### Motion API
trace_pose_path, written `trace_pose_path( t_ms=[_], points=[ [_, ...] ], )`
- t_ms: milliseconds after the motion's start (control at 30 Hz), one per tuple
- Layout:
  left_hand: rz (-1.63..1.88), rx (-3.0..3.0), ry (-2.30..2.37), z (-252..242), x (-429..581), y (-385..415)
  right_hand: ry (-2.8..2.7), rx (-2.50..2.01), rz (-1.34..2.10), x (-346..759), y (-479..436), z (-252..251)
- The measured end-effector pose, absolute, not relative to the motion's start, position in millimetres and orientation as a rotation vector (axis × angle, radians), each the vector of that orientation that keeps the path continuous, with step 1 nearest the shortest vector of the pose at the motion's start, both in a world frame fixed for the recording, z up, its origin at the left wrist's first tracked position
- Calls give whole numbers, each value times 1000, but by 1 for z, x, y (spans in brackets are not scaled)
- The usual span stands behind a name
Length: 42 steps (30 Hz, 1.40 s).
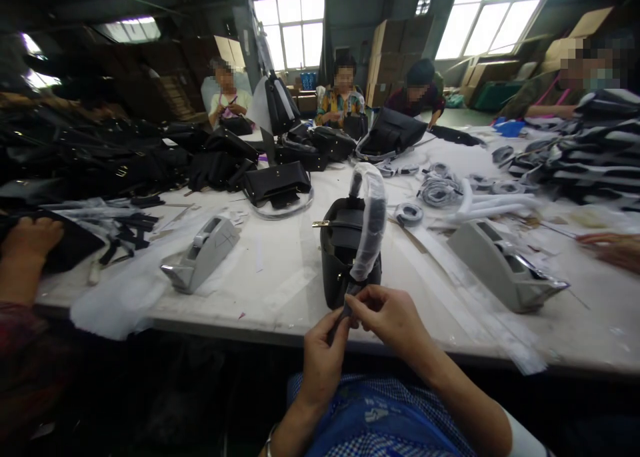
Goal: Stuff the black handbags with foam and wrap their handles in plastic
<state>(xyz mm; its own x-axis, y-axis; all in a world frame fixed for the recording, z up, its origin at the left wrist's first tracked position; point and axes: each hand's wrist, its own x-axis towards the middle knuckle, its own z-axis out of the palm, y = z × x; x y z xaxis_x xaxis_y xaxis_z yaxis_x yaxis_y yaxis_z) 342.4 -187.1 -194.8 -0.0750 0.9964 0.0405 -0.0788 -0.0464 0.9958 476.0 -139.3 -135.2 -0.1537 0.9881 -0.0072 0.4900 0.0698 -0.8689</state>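
Note:
A black handbag [330,263] stands upright at the table's front edge, its top open and a gold-coloured zip end sticking out to the left. Its handle [373,223] arches up, wrapped in white translucent film. At the near base of the handle, my left hand [327,350] pinches a dark strap end [347,307] between thumb and fingers. My right hand [390,313] pinches the same strap end from the right, its fingertips close to those of my left hand.
Grey tape dispensers stand left [203,253] and right [505,263] on the white table [280,303]. Black bags [277,183] are piled behind and left. Coiled straps [440,189] lie back right. A co-worker's hand [33,237] rests on a black piece at left; several people sit around.

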Motion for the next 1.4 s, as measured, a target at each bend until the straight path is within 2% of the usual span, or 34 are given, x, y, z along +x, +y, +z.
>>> trace_pose_path(
  t_ms=[600, 767, 867, 1100, 1400],
  points=[
    [1163, 1000, 1225, -194, 339, -193, -1610, -1530, 1130, 492, -134, -149],
    [1116, 760, 1021, -186, 336, -196, -1592, -1151, 1484, 506, -130, -167],
    [1063, 621, 914, -181, 334, -197, -1587, -1009, 1556, 508, -132, -174],
    [943, 488, 892, -182, 334, -195, -1545, -1092, 1402, 490, -139, -180],
    [895, 431, 888, -177, 329, -192, -1350, -991, 1681, 472, -135, -174]
  ],
)
